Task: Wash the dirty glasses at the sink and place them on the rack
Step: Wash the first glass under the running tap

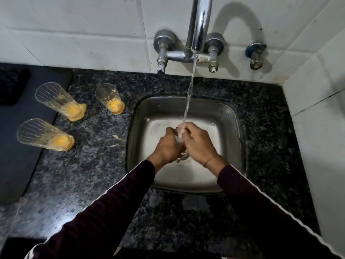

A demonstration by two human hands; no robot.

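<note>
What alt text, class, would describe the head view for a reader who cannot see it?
Both hands, left hand and right hand, hold a glass under running water over a steel sink. Three dirty glasses with orange residue stand on the dark counter to the left.

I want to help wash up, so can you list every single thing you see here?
Tall clear drinking glasses with orange residue: three, on the counter left of the sink.
Clear glass being washed: one, under the water stream.
Steel sink basin: one, silver, centre.
Chrome wall tap: one, running.
Small blue-handled valve: one, on the right wall tiles.
Speckled black granite counter: around the sink.
Dark mat: one, far left.
Left hand: grips the glass.
Right hand: grips the glass.
</note>
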